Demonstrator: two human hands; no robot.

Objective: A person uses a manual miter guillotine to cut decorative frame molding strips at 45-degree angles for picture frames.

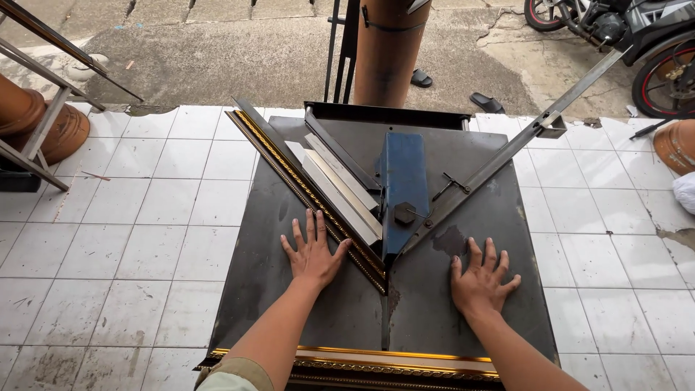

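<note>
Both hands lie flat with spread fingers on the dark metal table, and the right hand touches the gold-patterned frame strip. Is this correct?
Not quite. In the head view it is the left hand that lies against the gold-patterned frame strip; the right hand lies apart from it. Both do lie flat with spread fingers on the dark metal table.
</note>
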